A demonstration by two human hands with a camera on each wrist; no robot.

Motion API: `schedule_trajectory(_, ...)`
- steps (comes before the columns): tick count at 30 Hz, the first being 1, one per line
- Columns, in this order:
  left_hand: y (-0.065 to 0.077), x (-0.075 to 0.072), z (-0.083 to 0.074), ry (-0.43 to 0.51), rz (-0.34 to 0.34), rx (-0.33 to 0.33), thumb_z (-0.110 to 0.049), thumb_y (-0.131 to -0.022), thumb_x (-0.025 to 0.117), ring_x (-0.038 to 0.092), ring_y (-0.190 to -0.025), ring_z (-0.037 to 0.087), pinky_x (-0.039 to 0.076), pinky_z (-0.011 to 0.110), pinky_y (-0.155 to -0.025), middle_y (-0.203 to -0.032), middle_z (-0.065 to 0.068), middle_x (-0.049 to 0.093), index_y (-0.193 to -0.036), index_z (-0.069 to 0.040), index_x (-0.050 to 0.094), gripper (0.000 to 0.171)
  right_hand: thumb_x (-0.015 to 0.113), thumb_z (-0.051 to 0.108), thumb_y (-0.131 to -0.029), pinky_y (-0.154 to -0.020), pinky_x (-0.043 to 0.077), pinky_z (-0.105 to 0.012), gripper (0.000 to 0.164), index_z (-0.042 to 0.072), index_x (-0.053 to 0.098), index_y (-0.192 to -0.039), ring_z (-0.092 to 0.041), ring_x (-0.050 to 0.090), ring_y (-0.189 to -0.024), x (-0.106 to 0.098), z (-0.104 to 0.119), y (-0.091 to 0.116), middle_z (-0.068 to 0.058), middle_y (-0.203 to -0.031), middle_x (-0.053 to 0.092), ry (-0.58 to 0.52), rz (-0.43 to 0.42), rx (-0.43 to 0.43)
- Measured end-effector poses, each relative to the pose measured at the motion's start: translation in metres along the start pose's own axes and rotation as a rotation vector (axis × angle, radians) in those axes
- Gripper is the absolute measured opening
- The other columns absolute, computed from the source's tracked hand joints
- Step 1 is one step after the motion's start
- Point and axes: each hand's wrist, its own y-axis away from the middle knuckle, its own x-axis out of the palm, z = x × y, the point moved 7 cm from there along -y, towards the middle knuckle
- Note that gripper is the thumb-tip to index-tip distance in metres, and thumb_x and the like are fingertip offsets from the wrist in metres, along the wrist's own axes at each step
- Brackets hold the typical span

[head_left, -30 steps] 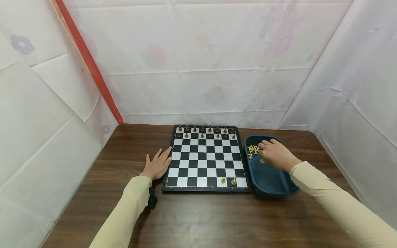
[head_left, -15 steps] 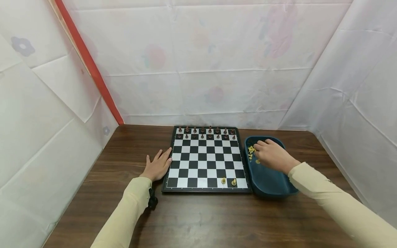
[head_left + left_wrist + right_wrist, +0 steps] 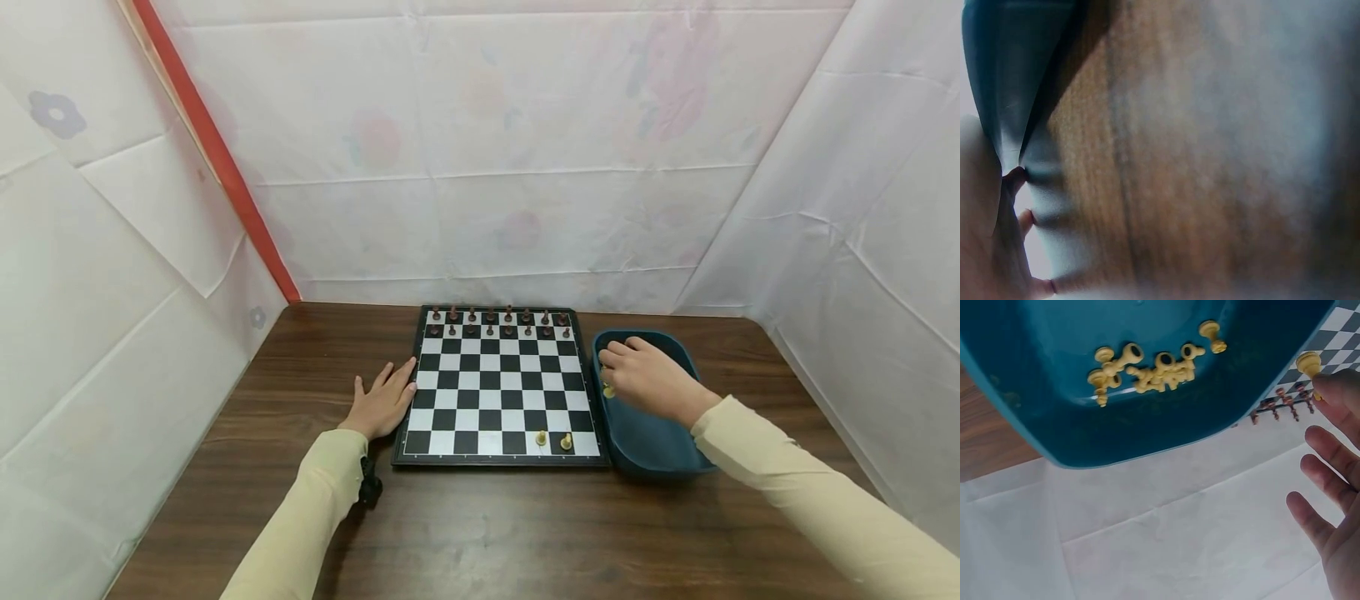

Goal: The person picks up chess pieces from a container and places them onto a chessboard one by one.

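My right hand (image 3: 648, 379) is over the left part of the blue plastic bin (image 3: 660, 446). In the right wrist view its thumb and index finger pinch a yellow chess piece (image 3: 1309, 364), while the other fingers are spread. Several more yellow chess pieces (image 3: 1163, 374) lie in a heap inside the bin. My left hand (image 3: 381, 404) lies with fingers spread at the left edge of the chessboard (image 3: 480, 379), fingertips right at its frame. Two yellow pieces stand on the near row, one a pale chess piece (image 3: 566, 442) on the near right.
Dark red chess pieces (image 3: 491, 331) fill the two far rows of the board. The bin stands against the board's right side. White patterned sheeting (image 3: 480, 217) rises behind and beside the brown wooden table (image 3: 480, 533).
My right hand has shifted left inside the bin toward the board, carrying the yellow chess piece. My left hand has stayed by the board's left edge.
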Motion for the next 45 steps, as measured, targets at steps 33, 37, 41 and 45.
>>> schedule_trajectory(33,0.002,-0.002,-0.003,0.008,0.001,0.003,-0.037,-0.105,0.028,0.014,-0.143,0.034,-0.006,0.07,-0.103,-0.156,0.008,0.024,-0.155,-0.017,0.016,0.055,0.079,0.028,-0.079,-0.076,0.049,-0.033,0.019,0.015,0.076,-0.093,-0.017,0.055,-0.085,0.018,0.052,-0.018,-0.001,-0.094,0.066,-0.032,0.157,-0.085)
schedule_trajectory(37,0.002,-0.001,-0.002,0.006,-0.002,0.002,-0.037,-0.105,0.027,0.014,-0.143,0.034,-0.007,0.07,-0.103,-0.156,0.009,0.025,-0.155,-0.017,0.016,0.055,0.078,0.03,-0.08,-0.076,0.048,-0.033,0.022,0.015,0.076,-0.096,-0.017,0.053,-0.085,0.023,0.057,-0.017,-0.001,-0.095,0.066,-0.042,0.184,-0.1)
schedule_trajectory(41,0.0,-0.001,-0.001,0.003,0.001,-0.003,-0.038,-0.104,0.027,0.014,-0.143,0.034,-0.007,0.07,-0.103,-0.156,0.008,0.023,-0.155,-0.017,0.016,0.056,0.079,0.029,-0.079,-0.076,0.048,-0.033,0.02,0.015,0.076,-0.094,-0.017,0.053,-0.085,0.025,0.061,-0.015,-0.001,-0.096,0.065,-0.047,0.183,-0.107)
schedule_trajectory(45,-0.001,-0.001,0.0,0.003,0.003,-0.002,-0.038,-0.104,0.027,0.014,-0.143,0.033,-0.007,0.069,-0.103,-0.156,0.007,0.023,-0.155,-0.018,0.016,0.056,0.08,0.029,-0.078,-0.078,0.048,-0.033,0.023,0.015,0.076,-0.095,-0.017,0.053,-0.086,0.025,0.065,-0.012,-0.001,-0.097,0.065,-0.049,0.183,-0.112)
